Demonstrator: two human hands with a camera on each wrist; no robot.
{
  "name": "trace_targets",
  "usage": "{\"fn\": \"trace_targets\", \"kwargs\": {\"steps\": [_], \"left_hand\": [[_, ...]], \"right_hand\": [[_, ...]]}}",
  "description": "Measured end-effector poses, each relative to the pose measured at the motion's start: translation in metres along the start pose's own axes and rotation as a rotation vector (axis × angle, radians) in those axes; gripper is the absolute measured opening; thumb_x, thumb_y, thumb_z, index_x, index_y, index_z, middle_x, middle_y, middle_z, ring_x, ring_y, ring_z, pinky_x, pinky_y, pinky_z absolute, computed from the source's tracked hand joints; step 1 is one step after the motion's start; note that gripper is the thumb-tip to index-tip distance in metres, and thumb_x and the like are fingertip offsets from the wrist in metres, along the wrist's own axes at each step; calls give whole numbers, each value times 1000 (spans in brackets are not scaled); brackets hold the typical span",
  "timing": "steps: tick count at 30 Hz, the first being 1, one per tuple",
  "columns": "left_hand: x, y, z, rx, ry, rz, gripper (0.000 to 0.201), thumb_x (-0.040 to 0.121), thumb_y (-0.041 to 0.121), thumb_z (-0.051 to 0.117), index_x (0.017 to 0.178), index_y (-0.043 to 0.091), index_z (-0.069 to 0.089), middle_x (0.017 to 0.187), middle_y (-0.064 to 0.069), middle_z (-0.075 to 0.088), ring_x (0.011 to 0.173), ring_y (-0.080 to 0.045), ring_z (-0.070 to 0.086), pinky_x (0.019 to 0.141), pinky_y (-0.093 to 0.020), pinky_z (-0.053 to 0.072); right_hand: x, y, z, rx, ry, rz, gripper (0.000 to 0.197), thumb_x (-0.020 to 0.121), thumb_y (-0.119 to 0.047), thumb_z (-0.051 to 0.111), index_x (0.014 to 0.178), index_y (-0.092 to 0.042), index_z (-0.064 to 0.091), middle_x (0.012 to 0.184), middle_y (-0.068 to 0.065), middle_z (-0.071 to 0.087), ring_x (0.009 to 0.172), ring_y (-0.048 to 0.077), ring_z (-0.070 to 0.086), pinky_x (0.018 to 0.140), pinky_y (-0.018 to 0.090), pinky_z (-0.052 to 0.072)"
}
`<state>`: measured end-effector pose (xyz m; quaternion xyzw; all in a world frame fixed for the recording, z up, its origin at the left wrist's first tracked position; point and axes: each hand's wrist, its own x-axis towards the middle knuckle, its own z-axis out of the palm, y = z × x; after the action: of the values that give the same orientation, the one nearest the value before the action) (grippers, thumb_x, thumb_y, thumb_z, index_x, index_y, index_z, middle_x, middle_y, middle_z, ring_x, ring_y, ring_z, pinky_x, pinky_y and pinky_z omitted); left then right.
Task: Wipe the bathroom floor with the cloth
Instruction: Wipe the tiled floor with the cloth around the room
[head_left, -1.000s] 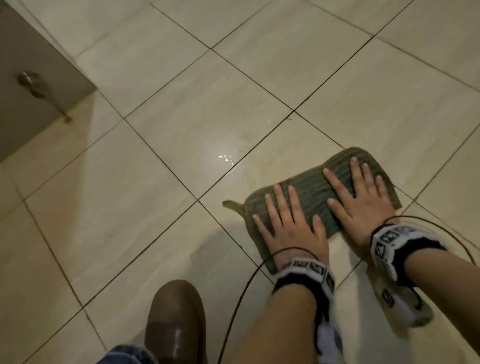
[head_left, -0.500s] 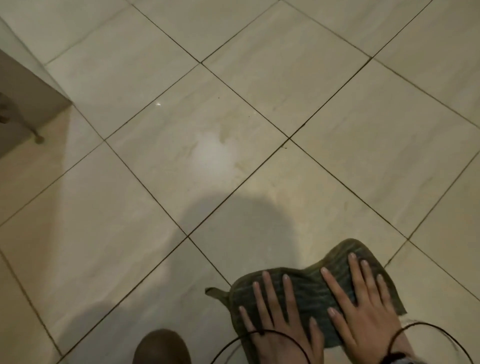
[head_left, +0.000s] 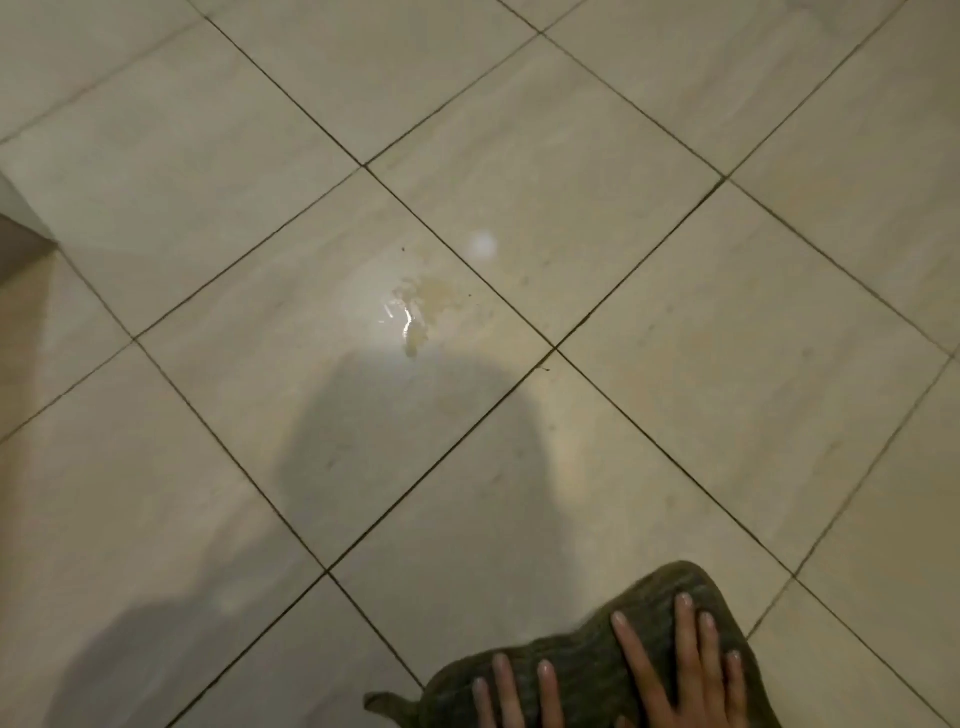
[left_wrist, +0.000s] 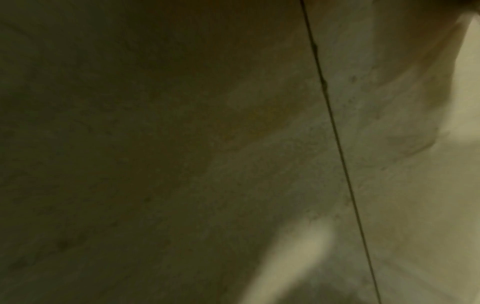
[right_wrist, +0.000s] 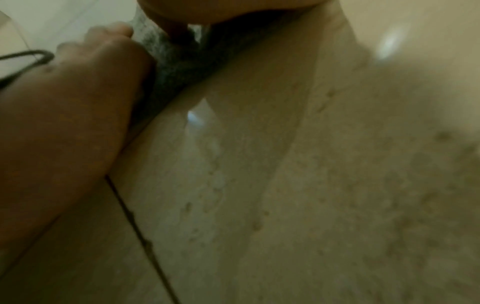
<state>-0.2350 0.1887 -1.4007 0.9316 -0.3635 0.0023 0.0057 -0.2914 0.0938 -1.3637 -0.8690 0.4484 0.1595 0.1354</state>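
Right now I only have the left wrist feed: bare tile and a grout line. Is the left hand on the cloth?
Observer: Yes. In the head view the left hand lies flat on the cloth, fingers straight.
Operator: And the other one?
Observer: The right hand presses flat on the same cloth, beside the left, fingers spread.
Operator: Anything ahead that needs wiping?
Observer: A wet, yellowish patch sits on the floor ahead of the cloth, well apart from it.
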Motion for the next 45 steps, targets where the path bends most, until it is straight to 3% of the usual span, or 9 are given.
{"fn": "trace_targets", "kwargs": {"steps": [5,10,18,21,24,28,32,38,45], "left_hand": [[8,6,10,-79,-113,-156,66,85,75,41,119,21,58,141,-27,38,119,-45,47,109,-64,25],[-7,-15,14,-71,-135,-115,54,85,62,46,126,27,52,162,-12,17,149,-30,16,113,-63,11],[123,-45,-14,-322,-193,-306,77,80,53,39,150,19,33,158,-10,32,146,-30,27,111,-63,17],[202,-74,-19,-354,-220,-299,75,88,48,25,157,20,16,165,-5,7,151,-27,6,115,-61,1],[277,-92,-24,-346,-354,-253,67,97,43,12,153,25,-20,158,3,-33,144,-20,-31,113,-57,-21],[321,-102,-28,-342,-347,-217,64,102,42,15,153,25,-19,159,6,-30,147,-19,-27,115,-57,-17],[302,-101,-23,-235,-349,-131,69,93,44,1,154,21,-19,160,2,-29,148,-21,-24,116,-59,-14],[171,-53,-24,-305,-368,-120,79,83,50,34,152,13,25,161,-9,23,146,-32,26,112,-66,18],[130,-47,-26,-329,-376,-186,83,73,54,43,149,20,37,159,-9,31,144,-29,31,109,-64,22]], "right_hand": [[12,-17,-1,57,-42,121,109,48,-96,32,142,-39,37,154,25,28,129,50,38,113,61,14],[29,-5,-11,1,22,-115,76,85,-78,6,153,-45,10,164,11,4,122,45,39,100,57,24],[148,-87,-49,-117,50,-310,66,94,-58,14,156,-36,5,163,16,0,148,36,11,116,52,8],[213,-136,-67,-127,65,-338,67,91,-55,-2,151,-35,-23,159,11,-28,149,31,-15,119,50,-8],[274,-175,-92,-162,32,-392,63,100,-49,11,151,-32,-22,158,8,-30,148,27,-20,118,48,-12],[312,-193,-108,-220,2,-422,62,102,-45,14,152,-31,-20,159,5,-28,149,25,-19,120,47,-9],[289,-180,-97,-192,33,-423,64,101,-44,13,154,-25,-17,161,3,-25,149,22,-18,119,44,-12],[173,-95,-48,-168,86,-352,68,96,-46,17,157,-16,15,164,12,6,149,31,17,117,48,9],[134,-70,-39,-124,19,-289,67,100,-46,7,154,-11,25,162,14,18,146,32,21,116,51,13]]}}
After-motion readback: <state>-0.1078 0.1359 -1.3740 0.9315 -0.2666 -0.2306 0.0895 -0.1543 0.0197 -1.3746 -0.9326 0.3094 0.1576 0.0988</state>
